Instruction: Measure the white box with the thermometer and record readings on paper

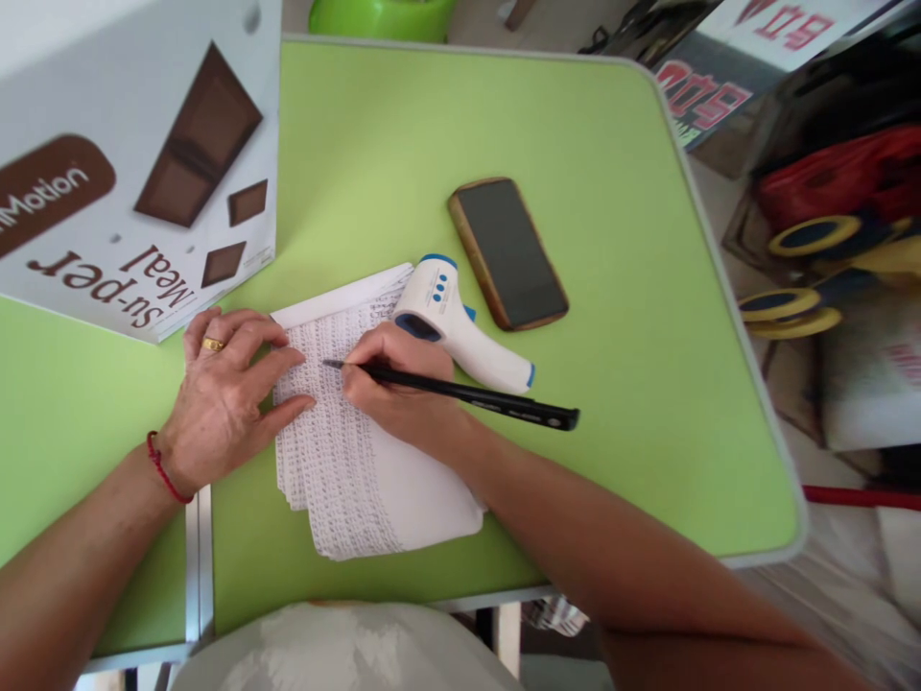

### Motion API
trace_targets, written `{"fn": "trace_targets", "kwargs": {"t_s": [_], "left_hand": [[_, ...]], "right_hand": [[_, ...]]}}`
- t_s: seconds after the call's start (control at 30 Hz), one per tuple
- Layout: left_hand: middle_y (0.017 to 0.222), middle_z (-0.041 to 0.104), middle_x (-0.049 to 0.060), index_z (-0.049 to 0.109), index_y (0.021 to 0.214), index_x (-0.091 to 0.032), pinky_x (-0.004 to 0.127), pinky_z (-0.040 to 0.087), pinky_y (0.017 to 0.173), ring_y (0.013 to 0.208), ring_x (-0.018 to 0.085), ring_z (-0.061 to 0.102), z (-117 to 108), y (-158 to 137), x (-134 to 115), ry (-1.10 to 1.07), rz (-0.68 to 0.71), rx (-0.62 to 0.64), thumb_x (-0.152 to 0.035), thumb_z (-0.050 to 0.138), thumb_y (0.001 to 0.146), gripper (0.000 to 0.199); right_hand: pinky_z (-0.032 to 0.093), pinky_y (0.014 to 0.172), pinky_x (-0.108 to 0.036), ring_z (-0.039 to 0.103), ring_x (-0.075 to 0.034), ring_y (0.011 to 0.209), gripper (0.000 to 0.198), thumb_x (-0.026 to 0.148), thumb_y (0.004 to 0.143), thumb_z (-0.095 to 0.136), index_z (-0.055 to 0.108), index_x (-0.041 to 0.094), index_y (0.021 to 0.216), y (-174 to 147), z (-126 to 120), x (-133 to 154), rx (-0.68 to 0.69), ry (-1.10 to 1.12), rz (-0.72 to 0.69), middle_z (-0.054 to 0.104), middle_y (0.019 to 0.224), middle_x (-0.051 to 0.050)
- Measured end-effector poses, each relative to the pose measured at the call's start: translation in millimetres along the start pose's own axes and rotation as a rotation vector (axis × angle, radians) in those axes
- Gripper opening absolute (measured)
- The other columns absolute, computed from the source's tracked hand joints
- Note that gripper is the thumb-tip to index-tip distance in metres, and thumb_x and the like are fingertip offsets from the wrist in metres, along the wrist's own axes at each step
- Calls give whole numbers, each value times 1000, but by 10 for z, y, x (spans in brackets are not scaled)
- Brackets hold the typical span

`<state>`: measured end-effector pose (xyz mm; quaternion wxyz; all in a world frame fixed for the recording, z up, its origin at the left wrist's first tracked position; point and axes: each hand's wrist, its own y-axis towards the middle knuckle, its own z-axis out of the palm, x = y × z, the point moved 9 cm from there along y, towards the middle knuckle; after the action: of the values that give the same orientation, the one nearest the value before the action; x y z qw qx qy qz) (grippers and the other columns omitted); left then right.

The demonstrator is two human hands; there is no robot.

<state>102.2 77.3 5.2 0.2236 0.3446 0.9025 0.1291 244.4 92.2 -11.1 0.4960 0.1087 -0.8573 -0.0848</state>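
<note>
Right hand [404,376], curled around black pen [496,398]; left hand [228,393], half-open, touching paper [424,494]

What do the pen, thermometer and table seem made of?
Pen: probably plastic; smooth, black, with pale lettering.
Thermometer: likely moulded plastic; satin white with blue trim.
Table: perhaps laminate; smooth green, soft sheen. Its silvery strip looks metallic.

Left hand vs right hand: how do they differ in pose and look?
Pose: the left hand rests palm down, its fingertips at the written pages' left edge; the right hand is curled round a black pen.
Look: the left hand has a gold ring; none shows on the right.
Wrists: a red bracelet circles the left; none shows on the right.
Shared: both bare, both at the pages.
</note>
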Motion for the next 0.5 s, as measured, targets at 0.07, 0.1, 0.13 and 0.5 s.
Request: {"fn": "trace_targets", "kwargs": {"t_s": [0.07,0.1,0.13,0.5], "left_hand": [[106,65,7,62,101,-22,54,36,99,108,29,57,5,1,3,0,-7,9,-42,64,88,23],[106,65,7,62,100,-23,54,36,99,108,29,57,5,2,1,0,-6,9,-42,64,88,23],[106,65,7,62,100,-23,54,36,99,108,29,57,4,3,-2,2,-4,9,-42,64,88,23],[107,64,6,60,101,-24,53,36,99,108,29,56,0,0,-8,10,0,-1,-43,63,89,23]], "right_hand": [[36,47,-23,46,-9,48,13,13,69,54,49,22,61,1,-15,-2,-16,6,2,53,52,6],[36,47,-23,46,-9,48,13,12,70,54,49,22,61,2,-20,1,-22,7,-2,53,51,6],[36,46,-23,46,-8,48,14,12,70,54,49,22,61,2,-21,5,-24,7,-6,52,51,7],[36,47,-24,45,-9,49,12,14,67,55,49,22,61,-6,-27,-61,-29,11,54,52,52,6]]}}
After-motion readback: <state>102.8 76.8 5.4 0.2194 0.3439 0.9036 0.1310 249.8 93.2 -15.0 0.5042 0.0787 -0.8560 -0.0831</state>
